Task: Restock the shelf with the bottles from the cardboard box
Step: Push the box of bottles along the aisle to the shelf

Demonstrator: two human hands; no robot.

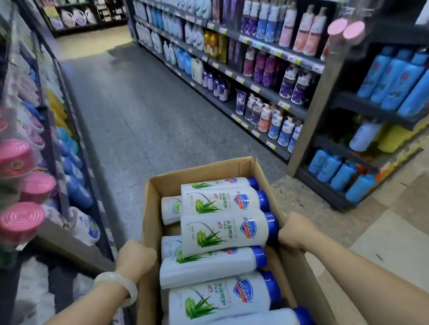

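The cardboard box is carried at waist height in a shop aisle, open-topped and packed with white bottles lying on their sides, blue caps pointing to the box's right wall. The left hand grips the box's left wall and the right hand its right wall, each curled over the rim; the fingers are hidden inside or under the box.

So full, the box probably weighs a good deal, and its thin corrugated walls may bow, so support from beneath looks safer than the rims alone. The bottles are smooth, glossy plastic with rounded shoulders and printed aloe labels: stiff, not fragile, but likely slippery. Each is best taken around the middle of its body, not by the cap.

Right of the box stands a dark metal shelf of purple, pink and blue bottles. Ahead of it runs grey speckled floor.
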